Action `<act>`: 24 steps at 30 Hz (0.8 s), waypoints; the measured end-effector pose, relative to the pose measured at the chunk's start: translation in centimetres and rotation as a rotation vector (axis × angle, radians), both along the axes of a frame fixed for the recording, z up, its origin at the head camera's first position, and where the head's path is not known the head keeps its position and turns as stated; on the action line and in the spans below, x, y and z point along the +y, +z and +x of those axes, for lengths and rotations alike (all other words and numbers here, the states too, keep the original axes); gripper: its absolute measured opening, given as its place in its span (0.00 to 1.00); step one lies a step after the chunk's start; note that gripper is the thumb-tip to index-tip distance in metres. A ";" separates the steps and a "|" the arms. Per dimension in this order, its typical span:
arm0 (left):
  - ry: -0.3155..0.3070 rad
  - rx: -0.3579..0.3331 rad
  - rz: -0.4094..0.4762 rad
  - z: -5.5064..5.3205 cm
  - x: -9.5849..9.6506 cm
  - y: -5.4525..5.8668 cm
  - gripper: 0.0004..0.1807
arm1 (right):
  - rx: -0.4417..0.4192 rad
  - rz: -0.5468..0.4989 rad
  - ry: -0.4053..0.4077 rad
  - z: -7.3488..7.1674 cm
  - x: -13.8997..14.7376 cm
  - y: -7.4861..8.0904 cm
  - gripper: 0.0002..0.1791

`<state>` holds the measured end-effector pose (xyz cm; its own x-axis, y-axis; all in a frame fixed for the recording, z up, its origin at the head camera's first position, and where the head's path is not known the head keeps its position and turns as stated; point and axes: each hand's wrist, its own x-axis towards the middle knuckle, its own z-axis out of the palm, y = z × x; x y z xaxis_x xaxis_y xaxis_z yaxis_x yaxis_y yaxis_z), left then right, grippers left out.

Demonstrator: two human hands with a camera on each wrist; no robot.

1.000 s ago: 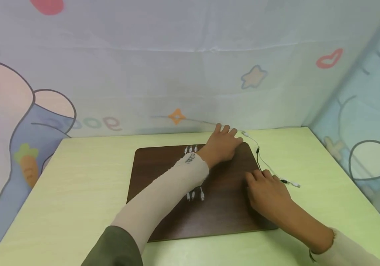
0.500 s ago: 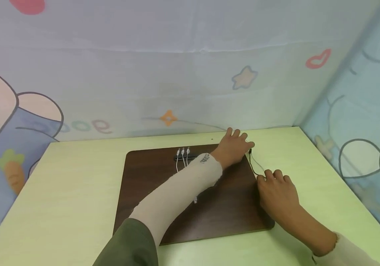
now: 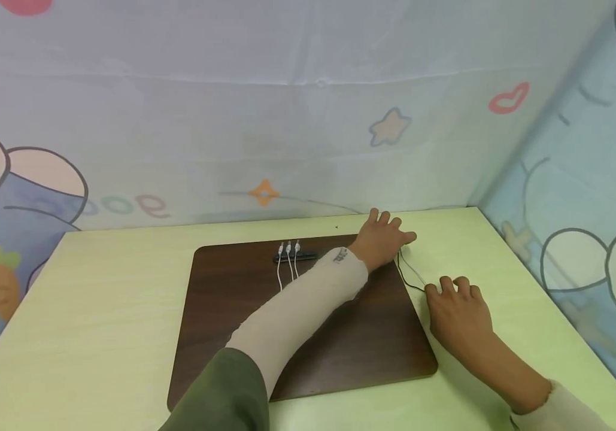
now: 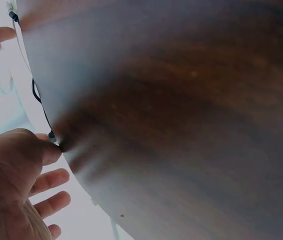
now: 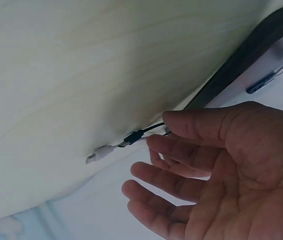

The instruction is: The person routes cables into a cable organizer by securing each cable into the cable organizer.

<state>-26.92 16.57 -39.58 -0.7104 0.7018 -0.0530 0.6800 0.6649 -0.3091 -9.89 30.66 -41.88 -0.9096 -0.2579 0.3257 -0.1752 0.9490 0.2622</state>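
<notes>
A cable made of a thin white strand and a black strand (image 3: 411, 282) lies along the right edge of the dark brown board (image 3: 361, 341). Over the board's back right corner, my left hand (image 3: 380, 240) pinches the cable's far part between thumb and index finger, the other fingers spread. Nearer me, beside the board's right edge, my right hand (image 3: 461, 317) pinches the near part with thumb and index finger. Past those fingertips, the right wrist view shows a black end piece (image 5: 131, 137) next to a white plug (image 5: 99, 154).
Several white cables (image 3: 288, 263) run across a black strip (image 3: 308, 255) at the back of the board, partly hidden by my left sleeve (image 3: 297, 317). The pale table (image 3: 108, 311) meets a printed cloth wall (image 3: 189, 120) behind and another at the right.
Both hands have moved right relative to the board, the right one off its edge. My left hand has reached the cable's far part, hiding the plug there. The head view has turned slightly right.
</notes>
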 end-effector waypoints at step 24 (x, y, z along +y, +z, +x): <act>0.090 -0.062 -0.011 0.2 2.8 0.1 0.26 | 0.003 -0.050 0.024 -0.8 3.1 -0.3 0.18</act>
